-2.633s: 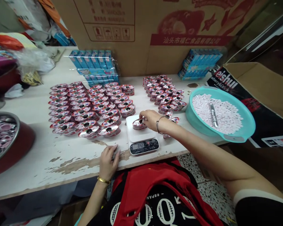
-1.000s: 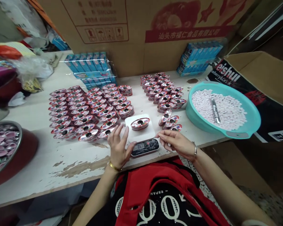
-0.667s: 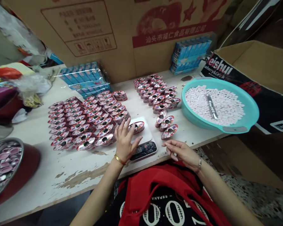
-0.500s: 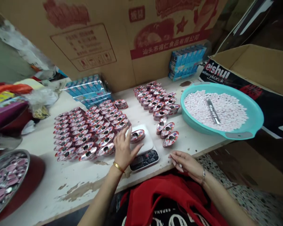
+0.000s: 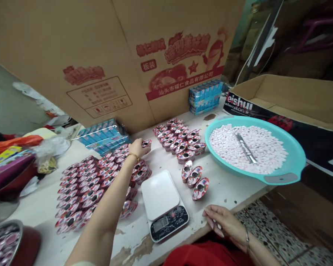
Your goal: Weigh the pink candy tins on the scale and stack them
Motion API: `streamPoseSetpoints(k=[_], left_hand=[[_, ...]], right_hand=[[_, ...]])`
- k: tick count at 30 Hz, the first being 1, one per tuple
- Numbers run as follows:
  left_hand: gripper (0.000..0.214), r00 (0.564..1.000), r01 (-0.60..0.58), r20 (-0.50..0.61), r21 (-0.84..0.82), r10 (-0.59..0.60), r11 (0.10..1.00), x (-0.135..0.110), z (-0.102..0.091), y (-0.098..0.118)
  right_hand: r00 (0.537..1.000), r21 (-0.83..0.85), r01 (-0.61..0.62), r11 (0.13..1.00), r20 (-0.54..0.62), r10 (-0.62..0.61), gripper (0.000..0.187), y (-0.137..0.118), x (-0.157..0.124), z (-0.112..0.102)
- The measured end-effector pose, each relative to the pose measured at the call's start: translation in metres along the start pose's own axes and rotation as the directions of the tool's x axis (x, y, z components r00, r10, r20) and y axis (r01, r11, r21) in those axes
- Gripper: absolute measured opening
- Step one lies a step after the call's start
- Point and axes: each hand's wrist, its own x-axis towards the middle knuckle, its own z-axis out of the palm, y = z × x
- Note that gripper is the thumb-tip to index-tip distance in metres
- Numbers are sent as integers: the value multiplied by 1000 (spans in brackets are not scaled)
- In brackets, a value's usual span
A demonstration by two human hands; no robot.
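Observation:
My left hand (image 5: 137, 148) is stretched out to the far end of the rows of small oval boxes (image 5: 90, 183), its fingers closed around one red-and-white oval box (image 5: 147, 145) with a dark round hole on top. Near the table's front edge, my right hand (image 5: 222, 221) is curled with fingertips together, and a small white tablet shows in it. Between the hands lies a white kitchen scale (image 5: 160, 195) with a bare platform and a lit display. Three oval boxes (image 5: 194, 176) stand to the right of the scale.
A turquoise basin (image 5: 283, 178) of white tablets holds a metal scoop (image 5: 246, 148). More oval boxes (image 5: 180, 140) stand behind. Blue wrapped packs (image 5: 104, 136) rest against a large carton (image 5: 100, 44). A red bowl (image 5: 30, 240) of pink pieces is at lower left, an open box (image 5: 283, 92) at right.
My left hand has taken the oval box off the scale and carried it to the far end of the rows. The right hand keeps its place by the table edge. The view has shifted.

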Motion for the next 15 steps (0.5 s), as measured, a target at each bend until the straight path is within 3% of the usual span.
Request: streamPoseSetpoints(k=[6,9,12,15], left_hand=[[37,998,-53,-35,-9,53,999,10,15,-25],[39,995,-41,-86,31,44,999,4,13,-25],[42,993,-43,-113,24,45,999,-10,4,1],[44,979,-189,-81,-56,184,980,-40,-10,57]], right_hand=[[999,-1,-33,999,40,33,58,-1,3,-2],[997,-5,-51,999,57,51,56,-5,2,-3],[998,6,-46,999,51,45,53,-8,1,-3],[998,18,-42,999,53,41,51,-9,1,-6]])
